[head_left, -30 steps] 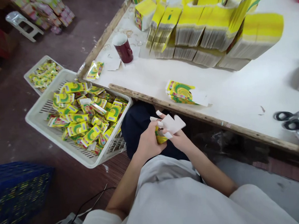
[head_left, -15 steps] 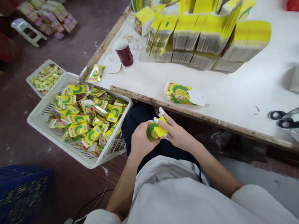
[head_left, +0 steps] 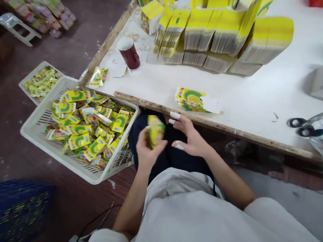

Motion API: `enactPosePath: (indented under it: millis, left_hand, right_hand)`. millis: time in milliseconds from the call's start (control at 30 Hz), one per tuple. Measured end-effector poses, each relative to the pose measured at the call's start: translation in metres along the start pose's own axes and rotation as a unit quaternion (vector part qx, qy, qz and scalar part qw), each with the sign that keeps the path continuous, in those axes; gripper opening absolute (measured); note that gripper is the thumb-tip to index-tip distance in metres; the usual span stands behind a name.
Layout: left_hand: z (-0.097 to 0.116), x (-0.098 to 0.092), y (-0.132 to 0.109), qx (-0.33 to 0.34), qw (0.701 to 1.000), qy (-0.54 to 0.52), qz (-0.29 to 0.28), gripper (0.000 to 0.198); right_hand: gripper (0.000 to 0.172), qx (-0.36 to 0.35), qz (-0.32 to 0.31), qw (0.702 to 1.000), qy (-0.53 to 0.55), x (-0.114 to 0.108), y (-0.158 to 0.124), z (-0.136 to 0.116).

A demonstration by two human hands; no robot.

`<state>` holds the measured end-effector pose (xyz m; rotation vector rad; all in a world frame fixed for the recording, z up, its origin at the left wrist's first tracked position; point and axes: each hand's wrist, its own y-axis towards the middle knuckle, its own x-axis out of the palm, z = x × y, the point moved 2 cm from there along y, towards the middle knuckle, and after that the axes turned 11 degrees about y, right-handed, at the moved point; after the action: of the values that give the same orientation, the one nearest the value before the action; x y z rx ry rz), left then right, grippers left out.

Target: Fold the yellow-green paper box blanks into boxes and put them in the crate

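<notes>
My left hand (head_left: 148, 150) grips a small yellow and green box (head_left: 156, 130) between thumb and fingers, above my lap; the box is blurred. To its right, my right hand (head_left: 189, 137) is held apart from the box with fingers spread and nothing in them. White coverings wrap some of its fingertips. Just beyond, on the table edge, lies a short stack of flat printed cartons (head_left: 190, 98). At my left stands a white plastic basket (head_left: 63, 166) heaped with yellow and green boxes (head_left: 80, 140).
Rows of yellow flat cartons (head_left: 227, 30) stand on the white table (head_left: 153, 82). A maroon mug (head_left: 129, 54), a wrapped packet (head_left: 98, 77) and scissors (head_left: 304, 126) lie around. A smaller basket (head_left: 26, 88), blue crate (head_left: 17, 210) and white stool (head_left: 20, 29) are on the floor.
My right hand has let go of the small box and opened, moving off to the right. The left hand has lifted and turned the box, now upright and away from the right hand.
</notes>
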<state>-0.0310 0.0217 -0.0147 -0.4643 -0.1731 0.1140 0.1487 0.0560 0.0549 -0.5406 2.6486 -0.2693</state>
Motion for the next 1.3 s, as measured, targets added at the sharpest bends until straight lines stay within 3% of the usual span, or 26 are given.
enactPosePath:
  millis: [33, 100, 167, 233, 367, 467, 667, 800, 900, 1000, 1033, 1100, 1167, 1233, 1300]
  left_hand:
    - [-0.004, -0.005, 0.003, -0.035, 0.993, -0.098, 0.059, 0.055]
    - [-0.012, -0.015, 0.009, -0.104, 0.948, -0.252, 0.163, 0.055]
    - [-0.017, -0.018, 0.013, -0.178, 0.903, -0.338, 0.196, 0.058]
    - [-0.018, -0.011, 0.011, -0.246, 0.882, -0.369, 0.159, 0.056]
    - [-0.018, 0.012, -0.003, -0.300, 0.886, -0.348, 0.063, 0.042]
    - [-0.022, 0.019, -0.011, -0.297, 0.902, -0.310, 0.040, 0.037]
    - [-0.025, 0.019, -0.015, -0.244, 0.935, -0.256, -0.001, 0.045]
    - [-0.022, 0.030, -0.020, -0.201, 0.946, -0.249, -0.050, 0.052]
    - [-0.011, 0.040, -0.020, -0.127, 0.949, -0.278, -0.077, 0.070]
    - [0.004, 0.044, -0.014, -0.067, 0.949, -0.308, -0.029, 0.063]
    - [0.009, 0.043, -0.011, -0.059, 0.947, -0.315, 0.003, 0.058]
    - [0.014, 0.041, -0.004, -0.056, 0.943, -0.320, 0.070, 0.061]
    - [0.013, 0.038, 0.000, -0.065, 0.941, -0.309, 0.118, 0.068]
    - [0.006, 0.036, 0.002, -0.083, 0.949, -0.278, 0.127, 0.072]
    - [-0.003, 0.033, -0.001, -0.087, 0.961, -0.237, 0.111, 0.072]
  right_hand:
    - [0.063, 0.014, 0.043, 0.998, -0.037, -0.012, 0.005, 0.004]
    - [0.036, 0.062, 0.162, 0.972, -0.161, -0.043, 0.017, 0.016]
    - [0.020, 0.124, 0.251, 0.922, -0.267, -0.072, 0.027, 0.029]
    - [0.016, 0.159, 0.274, 0.898, -0.307, -0.090, 0.035, 0.042]
    - [0.022, 0.188, 0.266, 0.885, -0.332, -0.093, 0.041, 0.054]
    - [0.028, 0.199, 0.268, 0.880, -0.337, -0.088, 0.043, 0.051]
    - [0.037, 0.182, 0.286, 0.891, -0.302, -0.088, 0.045, 0.038]
    - [0.030, 0.153, 0.276, 0.921, -0.231, -0.072, 0.032, 0.016]
    - [0.027, 0.138, 0.186, 0.959, -0.163, -0.037, 0.014, -0.005]
    - [0.022, 0.152, 0.011, 0.988, -0.013, 0.010, -0.003, -0.017]
    - [0.020, 0.157, -0.013, 0.986, 0.056, 0.024, -0.007, -0.019]
    - [0.027, 0.165, -0.029, 0.973, 0.156, 0.044, -0.012, -0.020]
    - [0.040, 0.173, -0.023, 0.970, 0.172, 0.054, -0.013, -0.017]
    - [0.045, 0.182, -0.025, 0.972, 0.145, 0.055, -0.010, -0.013]
    - [0.039, 0.179, -0.009, 0.977, 0.118, 0.047, -0.007, -0.011]
